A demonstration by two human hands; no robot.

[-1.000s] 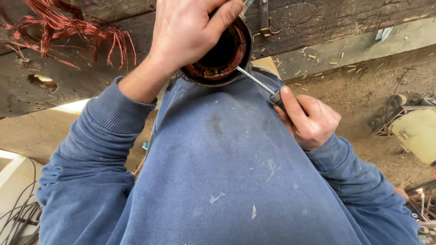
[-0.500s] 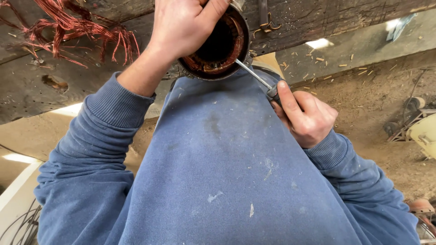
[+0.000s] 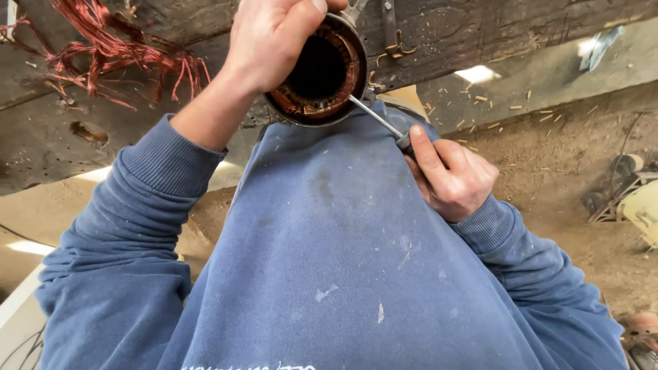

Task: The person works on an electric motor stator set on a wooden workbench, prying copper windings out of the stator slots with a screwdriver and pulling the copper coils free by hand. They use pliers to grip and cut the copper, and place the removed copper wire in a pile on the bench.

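Firmly, left hand (image 3: 274, 41) grips the motor stator (image 3: 319, 72); right hand (image 3: 452, 178) clenches a screwdriver (image 3: 377, 118).

One view only, from a camera worn on the person's head; it looks steeply down along the body, so the blue sweatshirt (image 3: 343, 260) fills the lower and middle frame, very near the lens; both sleeves run upward toward the top edge, where the left hand (image 3: 274, 34) and right hand (image 3: 449, 175) sit close in; beyond them a dark wooden surface (image 3: 480, 34) crosses the top, and dusty floor (image 3: 582, 151) lies off to the right, farther away.
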